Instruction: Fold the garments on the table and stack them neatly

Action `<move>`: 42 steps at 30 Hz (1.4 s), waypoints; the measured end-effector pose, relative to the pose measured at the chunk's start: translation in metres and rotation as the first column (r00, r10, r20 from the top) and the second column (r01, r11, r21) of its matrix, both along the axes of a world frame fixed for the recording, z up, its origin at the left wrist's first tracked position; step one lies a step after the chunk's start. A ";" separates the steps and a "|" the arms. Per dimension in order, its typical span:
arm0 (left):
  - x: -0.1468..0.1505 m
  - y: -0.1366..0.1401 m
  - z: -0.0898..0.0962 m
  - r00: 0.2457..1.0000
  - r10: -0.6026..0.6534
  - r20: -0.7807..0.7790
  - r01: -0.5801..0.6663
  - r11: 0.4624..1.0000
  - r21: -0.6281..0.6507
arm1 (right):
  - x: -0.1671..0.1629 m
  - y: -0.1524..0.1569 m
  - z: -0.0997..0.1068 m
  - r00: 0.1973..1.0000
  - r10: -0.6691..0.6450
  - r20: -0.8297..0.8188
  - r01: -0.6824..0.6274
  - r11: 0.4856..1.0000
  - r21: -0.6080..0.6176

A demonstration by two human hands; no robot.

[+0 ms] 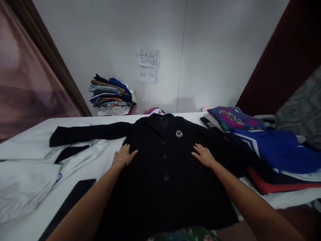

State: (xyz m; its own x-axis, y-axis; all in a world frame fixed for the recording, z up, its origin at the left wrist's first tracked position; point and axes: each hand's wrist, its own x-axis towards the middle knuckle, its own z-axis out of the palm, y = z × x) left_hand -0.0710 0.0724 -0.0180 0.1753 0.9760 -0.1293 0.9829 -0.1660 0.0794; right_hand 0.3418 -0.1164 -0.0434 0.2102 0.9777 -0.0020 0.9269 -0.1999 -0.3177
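Just beneath both hands (124, 155) (205, 157): dark blazer (150, 170)

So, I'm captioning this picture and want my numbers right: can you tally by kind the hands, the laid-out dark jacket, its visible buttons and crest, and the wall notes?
Hands (left hand, right hand): 2
Dark jacket: 1
Visible buttons: 3
Crest: 1
Wall notes: 2
Total: 9

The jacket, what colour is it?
The jacket looks black or nearly black, best in the head view.
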 end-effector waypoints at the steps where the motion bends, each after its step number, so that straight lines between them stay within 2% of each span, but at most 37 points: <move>1: -0.002 -0.002 0.000 1.000 -0.003 -0.005 0.003 1.000 0.010 | 0.003 0.000 -0.001 1.000 0.016 -0.025 -0.015 1.000 0.023; 4: -0.006 -0.005 0.000 1.000 -0.018 -0.026 0.019 0.999 0.029 | 0.022 -0.006 0.004 1.000 0.010 -0.010 -0.008 0.986 0.166; 8: -0.006 -0.004 -0.001 0.999 -0.033 -0.035 0.035 0.998 0.046 | 0.063 -0.034 0.016 0.954 -0.220 0.206 0.117 0.900 0.419; 10: -0.006 -0.002 -0.001 0.999 -0.032 -0.026 0.033 0.998 0.047 | 0.081 -0.053 0.020 0.915 -0.308 0.261 0.165 0.875 0.455; 13: -0.007 -0.001 -0.002 0.999 -0.037 -0.009 0.037 0.998 0.060 | 0.090 -0.072 0.025 0.892 -0.326 0.313 0.202 0.907 0.370; 15: -0.007 0.000 -0.003 0.999 -0.036 -0.001 0.036 0.997 0.068 | 0.086 -0.073 0.033 0.869 -0.323 0.375 0.223 0.932 0.286; 19: -0.007 -0.002 -0.003 1.000 -0.024 0.005 0.024 0.997 0.069 | 0.075 -0.052 0.056 0.832 -0.345 0.434 0.332 0.937 0.108; 22: -0.007 -0.005 -0.001 1.000 -0.021 0.022 0.020 0.997 0.074 | 0.075 -0.032 0.069 0.848 -0.350 0.397 0.391 0.920 -0.023; 25: -0.007 -0.007 0.000 0.999 -0.019 0.031 0.017 0.997 0.077 | 0.080 -0.020 0.073 0.865 -0.362 0.347 0.413 0.907 -0.081; 30: -0.010 -0.006 -0.002 0.999 -0.024 0.048 0.019 0.996 0.085 | 0.089 -0.021 0.086 0.898 -0.398 0.189 0.424 0.896 -0.130; 33: -0.009 -0.005 -0.003 0.998 -0.023 0.051 0.019 0.996 0.084 | 0.098 -0.021 0.114 0.911 -0.407 0.064 0.411 0.905 -0.109; 35: -0.008 -0.006 -0.003 0.998 -0.023 0.053 0.019 0.997 0.080 | 0.104 -0.017 0.142 0.893 -0.436 -0.111 0.435 0.900 -0.031; 37: -0.008 -0.007 -0.002 0.998 -0.025 0.063 0.019 0.996 0.087 | 0.105 -0.009 0.172 0.819 -0.434 -0.376 0.495 0.865 0.080; 39: -0.009 -0.007 -0.001 0.997 -0.030 0.077 0.022 0.995 0.097 | 0.097 0.002 0.200 0.703 -0.352 -0.618 0.545 0.825 0.150; 40: -0.009 -0.007 0.000 0.996 -0.029 0.086 0.021 0.995 0.099 | 0.090 0.008 0.212 0.657 -0.295 -0.694 0.540 0.827 0.159; 42: -0.009 -0.009 0.004 0.993 -0.017 0.117 0.005 0.994 0.110 | 0.068 0.017 0.228 0.579 -0.176 -0.796 0.470 0.870 0.150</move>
State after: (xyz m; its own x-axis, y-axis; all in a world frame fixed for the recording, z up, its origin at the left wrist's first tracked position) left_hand -0.0796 0.0633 -0.0141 0.1938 0.9810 -0.0001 0.9659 -0.1908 0.1753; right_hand 0.4100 -0.0990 0.1850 0.5795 0.8147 -0.0222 0.2315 -0.1906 -0.9540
